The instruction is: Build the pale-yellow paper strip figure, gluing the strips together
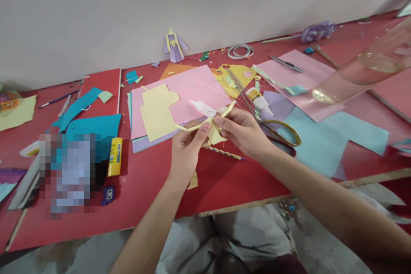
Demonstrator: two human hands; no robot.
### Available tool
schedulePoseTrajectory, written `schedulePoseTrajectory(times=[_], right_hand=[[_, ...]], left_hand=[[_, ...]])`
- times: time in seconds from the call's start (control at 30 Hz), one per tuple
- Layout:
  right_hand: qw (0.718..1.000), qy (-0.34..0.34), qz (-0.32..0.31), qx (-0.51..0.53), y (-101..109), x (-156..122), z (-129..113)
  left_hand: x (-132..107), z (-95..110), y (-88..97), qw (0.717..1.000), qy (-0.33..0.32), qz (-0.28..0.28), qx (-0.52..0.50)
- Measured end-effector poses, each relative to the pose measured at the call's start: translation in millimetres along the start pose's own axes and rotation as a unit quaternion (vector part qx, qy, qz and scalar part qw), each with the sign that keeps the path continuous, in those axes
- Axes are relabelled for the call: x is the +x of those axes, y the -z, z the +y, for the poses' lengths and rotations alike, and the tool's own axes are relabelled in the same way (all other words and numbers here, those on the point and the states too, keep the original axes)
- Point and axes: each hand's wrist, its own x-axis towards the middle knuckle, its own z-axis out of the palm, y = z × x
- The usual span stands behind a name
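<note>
Between my two hands is a small folded piece of pale yellow paper, with thin strips sticking out to both sides. My left hand pinches its left part between thumb and fingers. On its right part, the thumb and fingers of my right hand are closed too. Just behind the hands lies a clear glue bottle, partly hidden by my fingers. A cut sheet of pale yellow paper rests on pink paper to the left. Below the hands a striped pencil lies on the red table.
Large scissors and a white glue bottle with a yellow label lie to the right. A tilted water bottle stands nearer the right edge. On the left are a yellow glue stick and teal paper. A paper dress figure leans against the wall.
</note>
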Motion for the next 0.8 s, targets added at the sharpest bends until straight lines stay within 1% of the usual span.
schedulePoseTrajectory(times=[0.2, 0.43, 0.5, 0.67, 0.8], right_hand=[[1.0, -0.02, 0.006, 0.017, 0.5, 0.9, -0.3], [0.999, -0.042, 0.012, 0.016, 0.1, 1.7, -1.0], [0.999, -0.038, 0.0, 0.004, 0.2, 1.2, -1.0], [0.997, -0.012, -0.071, -0.031, -2.9, 0.2, -3.5], [0.996, -0.008, -0.076, -0.037, -4.9, 0.4, -3.6]], left_hand=[[-0.1, 0.6, -0.4, 0.999, -0.012, -0.001, 0.031], [0.7, -0.4, -0.7, 1.0, -0.01, -0.001, 0.012], [1.2, -1.1, -0.6, 1.0, -0.017, 0.013, 0.01], [2.6, -2.5, 0.0, 0.995, -0.06, 0.067, 0.04], [1.4, -1.6, -0.6, 0.991, -0.076, 0.08, 0.072]])
